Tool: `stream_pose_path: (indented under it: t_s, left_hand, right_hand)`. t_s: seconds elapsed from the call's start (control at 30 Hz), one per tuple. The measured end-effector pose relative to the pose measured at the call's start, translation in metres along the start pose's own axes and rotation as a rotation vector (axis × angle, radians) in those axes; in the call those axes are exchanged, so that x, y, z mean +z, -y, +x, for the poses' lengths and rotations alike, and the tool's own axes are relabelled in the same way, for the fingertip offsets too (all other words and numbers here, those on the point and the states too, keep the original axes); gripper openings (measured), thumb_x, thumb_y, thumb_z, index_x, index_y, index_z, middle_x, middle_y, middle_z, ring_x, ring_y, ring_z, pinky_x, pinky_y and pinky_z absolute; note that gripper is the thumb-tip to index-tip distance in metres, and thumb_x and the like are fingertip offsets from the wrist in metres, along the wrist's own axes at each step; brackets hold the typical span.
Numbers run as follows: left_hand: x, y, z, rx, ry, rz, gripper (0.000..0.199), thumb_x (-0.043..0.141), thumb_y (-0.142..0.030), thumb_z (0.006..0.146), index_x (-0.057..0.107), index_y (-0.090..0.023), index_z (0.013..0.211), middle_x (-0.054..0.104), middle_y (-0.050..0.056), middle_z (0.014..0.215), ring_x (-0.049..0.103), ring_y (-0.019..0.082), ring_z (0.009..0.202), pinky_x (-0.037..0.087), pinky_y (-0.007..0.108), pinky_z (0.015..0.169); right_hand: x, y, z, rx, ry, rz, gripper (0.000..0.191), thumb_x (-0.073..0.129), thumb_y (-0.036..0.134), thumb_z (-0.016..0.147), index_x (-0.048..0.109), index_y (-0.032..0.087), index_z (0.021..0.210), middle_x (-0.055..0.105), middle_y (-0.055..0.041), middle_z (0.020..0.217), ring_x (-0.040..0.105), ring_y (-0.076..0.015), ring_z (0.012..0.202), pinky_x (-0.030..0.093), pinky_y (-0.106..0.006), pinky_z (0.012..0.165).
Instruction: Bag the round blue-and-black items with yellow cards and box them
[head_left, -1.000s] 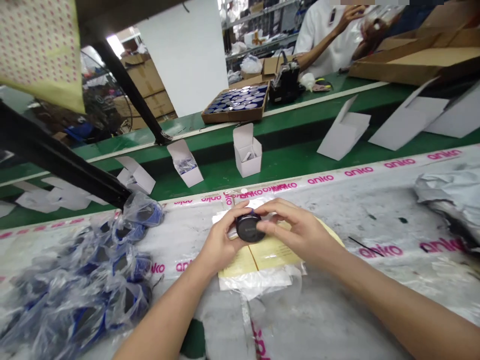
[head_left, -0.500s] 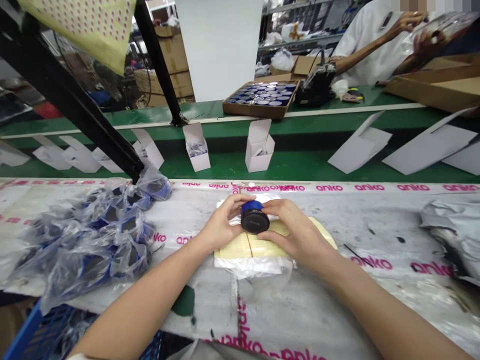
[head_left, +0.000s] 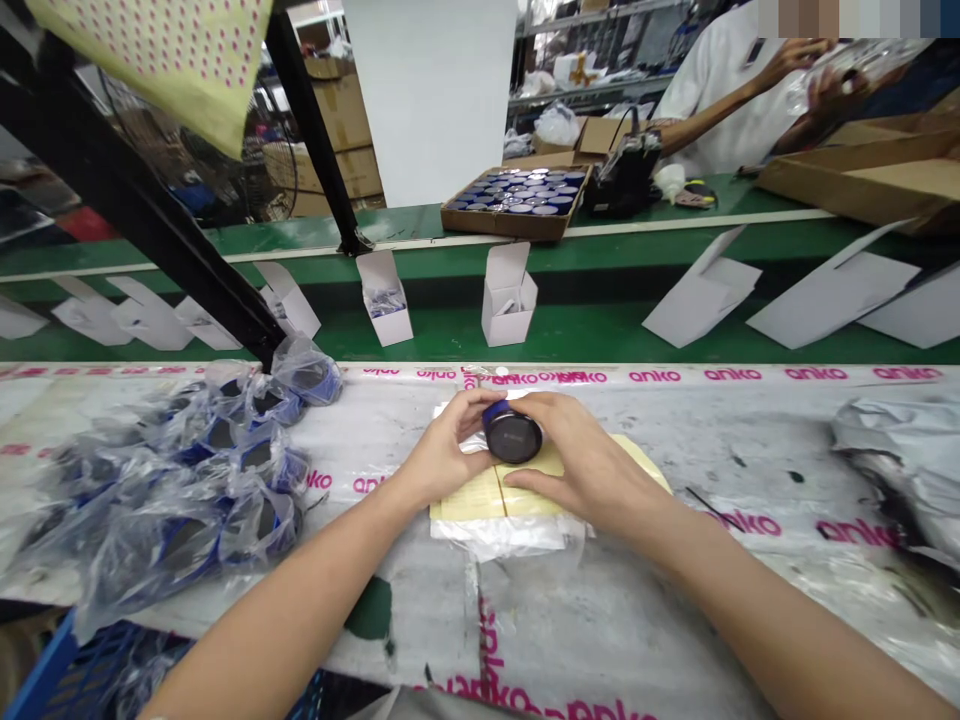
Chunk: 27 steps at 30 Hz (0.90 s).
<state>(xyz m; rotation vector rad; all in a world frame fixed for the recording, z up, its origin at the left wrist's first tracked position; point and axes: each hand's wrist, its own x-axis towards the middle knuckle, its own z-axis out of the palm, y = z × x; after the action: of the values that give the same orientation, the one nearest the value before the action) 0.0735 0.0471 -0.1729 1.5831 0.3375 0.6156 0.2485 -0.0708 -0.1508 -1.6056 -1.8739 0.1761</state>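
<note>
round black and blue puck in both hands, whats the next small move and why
Probably lower the black-and-blue puck, held between the left hand and right hand, onto the clear plastic wrap beneath it and fold that around it: it is bare, while the bagged pucks nearby are wrapped.

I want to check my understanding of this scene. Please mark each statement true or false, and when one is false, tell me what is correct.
1. The left hand and the right hand both hold a round blue-and-black container. True.
2. The clear plastic bags lie to the right of the hands. False: they lie to the left.
3. A cardboard tray holds many round blue containers. True.
4. The white cartons on the green workbench are closed. False: their flaps are open.
</note>
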Motion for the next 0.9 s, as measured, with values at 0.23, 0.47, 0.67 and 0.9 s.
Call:
stream_pose_path:
  t_s: [0.23, 0.47, 0.67, 0.9]
  left_hand:
    - [-0.010, -0.017, 0.002, 0.005, -0.237, 0.106, 0.044, 0.066, -0.013, 0.082, 0.054, -0.022, 0.123, 0.061, 0.009, 0.136, 0.057, 0.020, 0.131, 0.041, 0.041, 0.117]
    - [-0.030, -0.027, 0.000, -0.100, -0.198, 0.687, 0.021, 0.063, -0.020, 0.089, 0.068, -0.017, 0.110, 0.067, 0.009, 0.112, 0.061, 0.024, 0.106, 0.049, 0.043, 0.098]
    - [-0.030, -0.019, 0.011, -0.207, -0.192, 0.808, 0.008, 0.072, -0.017, 0.083, 0.068, -0.017, 0.090, 0.062, 0.007, 0.099, 0.058, 0.027, 0.105, 0.047, 0.043, 0.097]
    - [-0.026, -0.027, 0.007, -0.079, -0.192, 0.673, 0.011, 0.061, -0.014, 0.088, 0.056, -0.019, 0.080, 0.063, 0.003, 0.093, 0.058, 0.022, 0.099, 0.043, 0.038, 0.091]
  right_hand:
    - [-0.008, -0.005, 0.040, 0.240, 0.147, 0.017, 0.047, 0.069, 0.038, 0.086, 0.055, 0.024, 0.128, 0.066, -0.0117, 0.125, 0.064, -0.0326, 0.112, 0.055, -0.048, 0.090]
    - [-0.026, -0.023, 0.037, 0.365, -0.138, 0.178, 0.074, 0.073, 0.051, 0.080, 0.048, 0.023, 0.143, 0.063, -0.0135, 0.135, 0.064, -0.0320, 0.118, 0.055, -0.048, 0.099]
    - [-0.034, -0.061, 0.031, 0.435, -0.066, 0.050, 0.062, 0.072, 0.043, 0.078, 0.059, 0.020, 0.134, 0.070, -0.0138, 0.122, 0.069, -0.0327, 0.103, 0.060, -0.050, 0.087]
    - [-0.023, -0.021, 0.033, 0.029, -0.321, -0.138, 0.031, 0.063, 0.037, 0.093, 0.063, 0.023, 0.121, 0.067, -0.0126, 0.119, 0.060, -0.0304, 0.116, 0.051, -0.049, 0.098]
